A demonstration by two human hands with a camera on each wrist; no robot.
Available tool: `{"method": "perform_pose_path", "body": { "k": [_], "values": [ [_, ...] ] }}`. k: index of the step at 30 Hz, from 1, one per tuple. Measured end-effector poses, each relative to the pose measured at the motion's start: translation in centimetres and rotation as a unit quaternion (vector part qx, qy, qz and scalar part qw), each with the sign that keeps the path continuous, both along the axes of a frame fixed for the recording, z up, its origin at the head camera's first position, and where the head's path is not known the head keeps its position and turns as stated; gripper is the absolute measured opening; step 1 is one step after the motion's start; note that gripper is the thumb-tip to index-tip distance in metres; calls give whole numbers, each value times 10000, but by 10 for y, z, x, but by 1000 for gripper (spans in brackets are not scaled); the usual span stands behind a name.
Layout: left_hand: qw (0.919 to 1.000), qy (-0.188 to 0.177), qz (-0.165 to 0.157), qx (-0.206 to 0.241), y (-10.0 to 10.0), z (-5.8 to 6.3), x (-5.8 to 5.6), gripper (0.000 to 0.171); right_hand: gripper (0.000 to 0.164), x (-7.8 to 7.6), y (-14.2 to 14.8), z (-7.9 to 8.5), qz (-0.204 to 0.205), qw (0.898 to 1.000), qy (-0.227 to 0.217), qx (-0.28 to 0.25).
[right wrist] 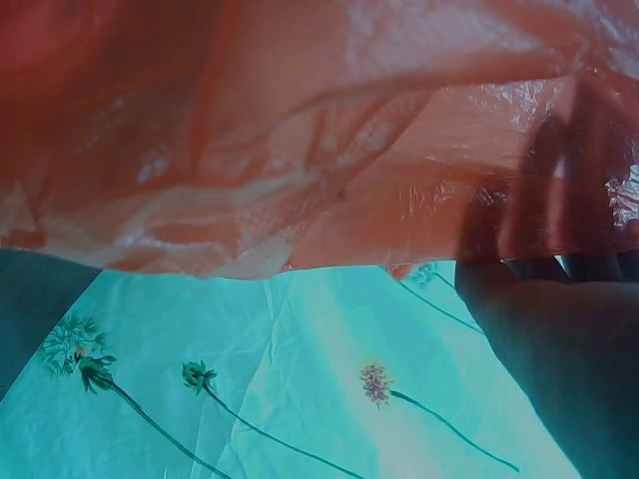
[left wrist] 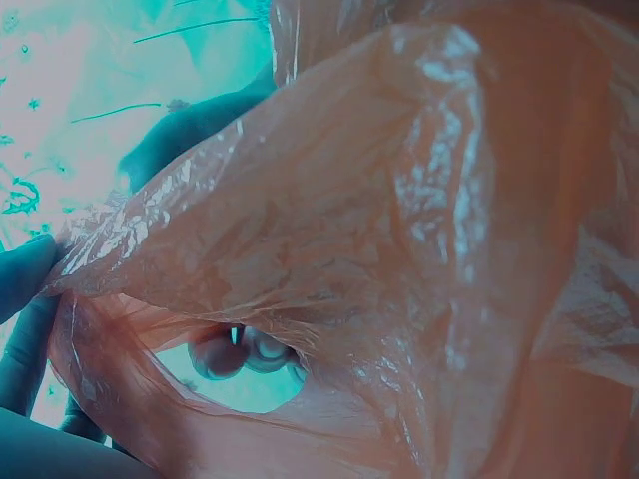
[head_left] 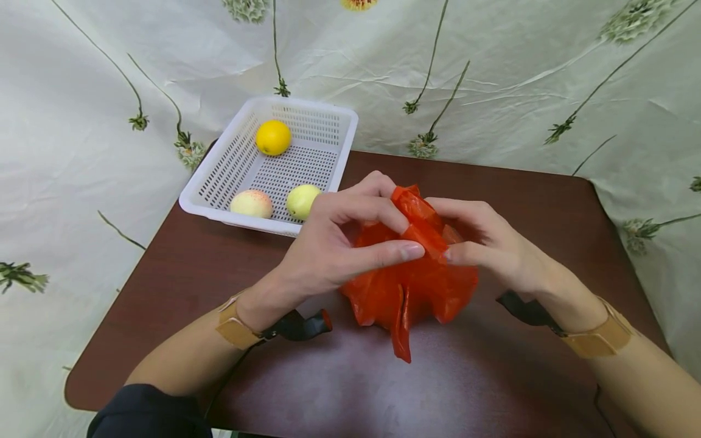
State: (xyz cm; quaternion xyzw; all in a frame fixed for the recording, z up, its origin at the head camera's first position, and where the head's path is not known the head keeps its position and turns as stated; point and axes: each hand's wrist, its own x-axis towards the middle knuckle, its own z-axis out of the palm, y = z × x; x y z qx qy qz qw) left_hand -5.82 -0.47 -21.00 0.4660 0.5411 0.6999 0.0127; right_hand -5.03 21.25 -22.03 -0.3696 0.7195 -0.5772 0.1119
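Observation:
A thin red plastic bag is bunched up near the middle of the table, one narrow strap hanging toward the front. My left hand pinches its upper edge between thumb and fingers. From the other side, my right hand grips the same gathered rim. In the left wrist view the bag's film fills most of the picture, and fingertips show through a gap in it. Fingers show dimly through the translucent film in the right wrist view. Whatever the bag contains is hidden.
A white perforated basket stands at the back left of the dark brown table. Inside are an orange, a peach and a yellow-green round fruit. Flower-patterned cloth hangs behind the table.

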Motion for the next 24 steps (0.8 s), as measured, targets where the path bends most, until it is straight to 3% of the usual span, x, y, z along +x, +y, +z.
{"method": "perform_pose_path", "body": {
  "k": [4,10,18,24],
  "values": [
    [9999,113,120,-37,0,1,0,18,38,5,-6,5,1,9991,-111,408],
    [9998,87,192,-14,1,0,3,20,36,8,-12,0,-429,9925,-532,1013],
    [9992,157,345,-113,-1,-1,4,20,37,8,-15,-2,-579,9916,-100,1151],
    [9954,489,824,-37,1,-4,0,19,38,8,-16,-4,-759,9883,424,1253]
  ]
}}
